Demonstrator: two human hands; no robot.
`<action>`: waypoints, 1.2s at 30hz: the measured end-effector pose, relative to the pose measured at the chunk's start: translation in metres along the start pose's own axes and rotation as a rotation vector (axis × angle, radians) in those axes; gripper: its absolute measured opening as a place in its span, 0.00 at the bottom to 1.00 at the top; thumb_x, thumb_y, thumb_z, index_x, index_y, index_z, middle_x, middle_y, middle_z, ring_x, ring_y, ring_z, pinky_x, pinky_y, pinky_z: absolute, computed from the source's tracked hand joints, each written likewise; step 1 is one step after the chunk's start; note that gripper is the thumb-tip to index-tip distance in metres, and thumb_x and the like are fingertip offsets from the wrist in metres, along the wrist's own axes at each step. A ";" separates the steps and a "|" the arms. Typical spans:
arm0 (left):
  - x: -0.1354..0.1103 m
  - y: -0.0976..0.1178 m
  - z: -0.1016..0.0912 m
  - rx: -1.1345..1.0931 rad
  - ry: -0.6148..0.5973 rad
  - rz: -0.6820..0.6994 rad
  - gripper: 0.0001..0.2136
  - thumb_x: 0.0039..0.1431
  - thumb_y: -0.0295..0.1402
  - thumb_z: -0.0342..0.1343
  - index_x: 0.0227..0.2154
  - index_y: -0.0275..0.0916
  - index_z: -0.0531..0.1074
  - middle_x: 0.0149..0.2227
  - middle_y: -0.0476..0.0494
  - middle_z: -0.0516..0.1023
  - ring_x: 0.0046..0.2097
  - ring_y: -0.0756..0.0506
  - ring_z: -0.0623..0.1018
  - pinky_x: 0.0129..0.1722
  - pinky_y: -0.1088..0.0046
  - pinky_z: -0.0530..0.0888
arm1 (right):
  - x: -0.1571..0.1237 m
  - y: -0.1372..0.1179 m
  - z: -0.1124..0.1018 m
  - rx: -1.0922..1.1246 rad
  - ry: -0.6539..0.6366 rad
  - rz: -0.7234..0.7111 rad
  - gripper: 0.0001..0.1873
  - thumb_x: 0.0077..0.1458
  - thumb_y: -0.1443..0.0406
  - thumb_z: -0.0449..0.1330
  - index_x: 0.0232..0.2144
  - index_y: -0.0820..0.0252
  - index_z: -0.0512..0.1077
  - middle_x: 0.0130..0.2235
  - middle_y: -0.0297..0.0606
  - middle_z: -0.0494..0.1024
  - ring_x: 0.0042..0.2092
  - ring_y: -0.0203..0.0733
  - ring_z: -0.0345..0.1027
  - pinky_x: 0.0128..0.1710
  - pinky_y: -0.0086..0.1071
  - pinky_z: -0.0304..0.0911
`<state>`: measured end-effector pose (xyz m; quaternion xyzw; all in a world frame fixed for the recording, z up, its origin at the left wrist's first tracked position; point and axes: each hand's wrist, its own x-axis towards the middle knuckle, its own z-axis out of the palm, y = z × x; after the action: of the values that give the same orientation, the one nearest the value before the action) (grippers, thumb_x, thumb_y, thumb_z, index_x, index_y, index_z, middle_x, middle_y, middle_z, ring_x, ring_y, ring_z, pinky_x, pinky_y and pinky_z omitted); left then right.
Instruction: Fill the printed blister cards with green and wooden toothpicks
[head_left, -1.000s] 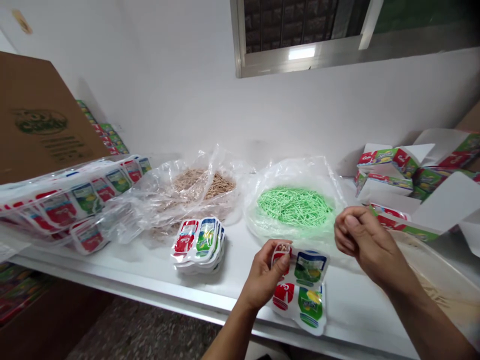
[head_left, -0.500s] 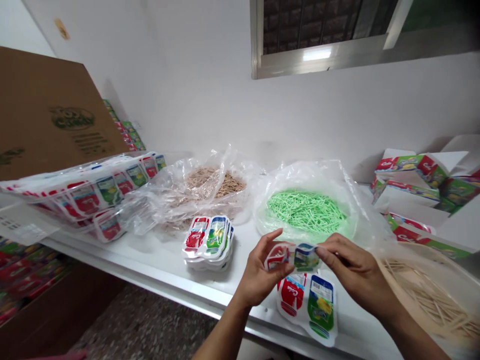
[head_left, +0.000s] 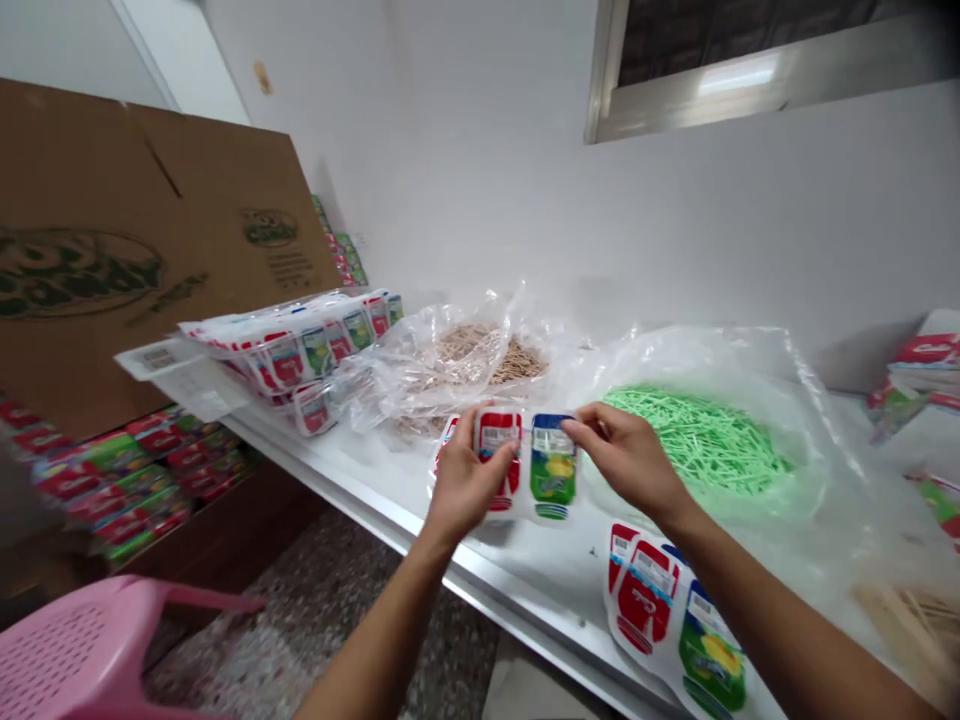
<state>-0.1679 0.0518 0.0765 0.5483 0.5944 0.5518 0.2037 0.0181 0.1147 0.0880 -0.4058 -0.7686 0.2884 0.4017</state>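
Between my hands is a twin candy packet (head_left: 553, 468), one half red and the other blue and green with a yellow fruit print. It faces me nearly upright. My left hand (head_left: 466, 475) grips its red half, thumb across the front. At the top corner of the green half, my right hand (head_left: 626, 455) pinches the edge. Part of a stack of similar packets (head_left: 442, 445) shows behind my left hand; the rest is hidden. More twin packets (head_left: 646, 592) lie overlapping on the white table (head_left: 540, 580), below my right forearm.
Behind the hands lie clear bags of brown sticks (head_left: 517, 362) and green sticks (head_left: 705, 440). A plastic-wrapped pile of packets (head_left: 285, 350) stands left, before a large cardboard box (head_left: 217, 270). Small printed boxes (head_left: 142, 480) are stacked below. A pink stool (head_left: 67, 640) stands lower left.
My view has turned left, bringing the pink stool into sight. The held packet has moved left towards the stack and swung from a steep tilt to face me.
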 end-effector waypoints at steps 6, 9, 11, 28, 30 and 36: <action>0.053 -0.055 -0.040 0.857 -0.021 -0.076 0.28 0.53 0.42 0.56 0.56 0.40 0.59 0.38 0.39 0.79 0.42 0.37 0.77 0.41 0.63 0.70 | 0.074 0.028 0.091 -0.196 -0.127 0.089 0.08 0.53 0.61 0.56 0.32 0.60 0.71 0.30 0.35 0.77 0.33 0.39 0.69 0.31 0.28 0.58; 0.065 -0.078 -0.041 0.999 -0.100 -0.035 0.31 0.52 0.43 0.57 0.57 0.37 0.57 0.47 0.33 0.76 0.50 0.34 0.73 0.47 0.60 0.66 | 0.082 0.040 0.113 -0.293 -0.173 0.124 0.06 0.51 0.62 0.57 0.30 0.59 0.71 0.31 0.38 0.77 0.35 0.42 0.69 0.31 0.29 0.55; 0.070 -0.088 -0.041 1.003 -0.145 -0.010 0.33 0.51 0.42 0.58 0.58 0.36 0.57 0.50 0.33 0.74 0.53 0.35 0.71 0.49 0.62 0.65 | 0.081 0.045 0.120 -0.345 -0.203 0.144 0.07 0.51 0.62 0.56 0.29 0.59 0.71 0.31 0.40 0.77 0.36 0.44 0.69 0.30 0.29 0.54; -0.054 -0.039 0.109 0.633 -0.561 -0.001 0.24 0.48 0.58 0.52 0.33 0.40 0.69 0.33 0.44 0.77 0.33 0.42 0.76 0.30 0.71 0.66 | 0.009 0.040 -0.045 -0.275 -0.084 0.156 0.22 0.62 0.51 0.41 0.36 0.56 0.70 0.23 0.30 0.69 0.28 0.38 0.65 0.28 0.29 0.56; -0.058 -0.048 0.133 0.698 -0.665 -0.069 0.23 0.45 0.56 0.56 0.33 0.40 0.69 0.33 0.44 0.77 0.35 0.41 0.76 0.30 0.71 0.65 | -0.016 0.045 -0.066 -0.290 -0.060 0.178 0.20 0.61 0.52 0.45 0.30 0.57 0.68 0.22 0.30 0.68 0.26 0.37 0.63 0.26 0.28 0.55; -0.048 -0.062 0.145 0.714 -0.724 -0.042 0.08 0.55 0.40 0.54 0.31 0.41 0.67 0.32 0.47 0.78 0.35 0.44 0.77 0.29 0.73 0.64 | -0.080 0.091 -0.094 -0.305 -0.037 0.276 0.18 0.58 0.54 0.47 0.25 0.57 0.67 0.22 0.31 0.69 0.26 0.37 0.62 0.26 0.28 0.54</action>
<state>-0.0562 0.0856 -0.0406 0.7276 0.6483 0.0847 0.2076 0.1611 0.1032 0.0355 -0.5580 -0.7478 0.2282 0.2781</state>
